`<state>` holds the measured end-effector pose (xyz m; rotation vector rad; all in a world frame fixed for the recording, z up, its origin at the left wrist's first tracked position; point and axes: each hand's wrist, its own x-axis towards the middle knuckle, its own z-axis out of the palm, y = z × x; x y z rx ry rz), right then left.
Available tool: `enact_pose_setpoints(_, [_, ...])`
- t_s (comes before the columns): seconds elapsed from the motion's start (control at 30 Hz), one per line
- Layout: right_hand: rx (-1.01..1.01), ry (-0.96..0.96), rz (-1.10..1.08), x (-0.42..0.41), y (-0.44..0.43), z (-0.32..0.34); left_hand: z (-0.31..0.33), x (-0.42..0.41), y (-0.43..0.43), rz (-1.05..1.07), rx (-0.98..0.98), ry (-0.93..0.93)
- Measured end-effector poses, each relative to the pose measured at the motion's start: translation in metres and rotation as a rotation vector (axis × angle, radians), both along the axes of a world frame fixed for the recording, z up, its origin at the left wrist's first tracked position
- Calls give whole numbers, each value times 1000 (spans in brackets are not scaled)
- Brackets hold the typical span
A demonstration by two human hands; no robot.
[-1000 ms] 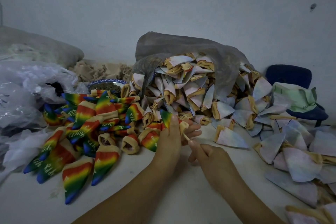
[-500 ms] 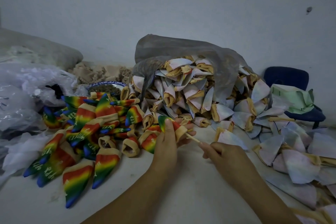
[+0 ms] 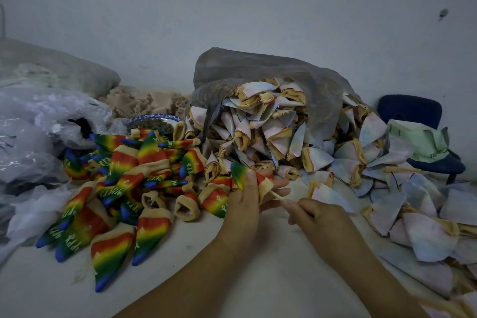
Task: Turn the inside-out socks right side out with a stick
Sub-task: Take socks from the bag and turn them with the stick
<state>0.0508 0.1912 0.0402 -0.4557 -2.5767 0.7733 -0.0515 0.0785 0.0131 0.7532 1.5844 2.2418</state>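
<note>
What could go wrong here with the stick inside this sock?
The right hand only pinches the thin stick near its end, so it might slip or snap if forced. Its other end is hidden in the rainbow sock that the left hand grips; a hard push could poke through the tip. The turned rainbow pile touches the pale inside-out pile, so socks could mix.

- I find bare table (image 3: 284, 279) in the near middle, down to the front edge: the open lane.
- The left hand (image 3: 245, 199), its grip on a rainbow sock (image 3: 240, 173), and the right hand (image 3: 317, 217), holding the stick (image 3: 277, 195), fill the centre.
- Left: heaped rainbow socks (image 3: 124, 183) cover the table.
- Behind: a grey bag (image 3: 258, 67) spills pale socks (image 3: 271, 131), forming a wall.
- Right: loose pale socks (image 3: 426, 227) reach a blue chair (image 3: 410, 108).
- Far left: clear plastic bags (image 3: 38, 124) crowd the edge.
</note>
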Motion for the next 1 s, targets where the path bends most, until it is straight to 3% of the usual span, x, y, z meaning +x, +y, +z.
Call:
enact_pose_setpoints(0.23, [-384, 74, -26, -13, -26, -13, 1, -1, 5, 0, 15, -37])
enact_pose_setpoints(0.33, [-440, 69, -40, -14, -29, -17, 1, -2, 6, 5, -13, -32])
enact_pose_setpoints(0.47, [-398, 46, -49, -15, -30, -17, -1, -2, 5, 31, -40, -32])
enact_pose_setpoints(0.7, [-119, 57, -29, -7, 0, -5, -3, -1, -5, 116, -167, 15])
enact_pose_setpoints(1.0, [-165, 63, -68, -8, -5, -6, 4, 7, -3, 104, -217, 83])
